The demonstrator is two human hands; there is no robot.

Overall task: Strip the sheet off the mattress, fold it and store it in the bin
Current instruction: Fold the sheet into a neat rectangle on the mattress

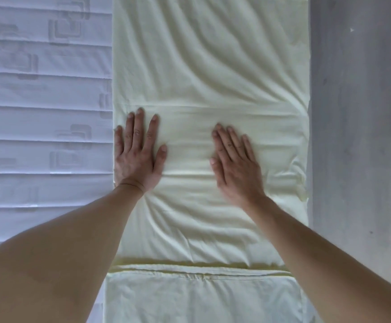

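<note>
A bedroom: quilted mattress point(43, 94) beside a grey floor point(353, 136).

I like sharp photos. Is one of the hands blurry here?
Head view: the right hand is a bit smeared at its wrist edge; the left hand looks sharp; both lie flat on the pale sheet, in soft, even light without glare.
</note>
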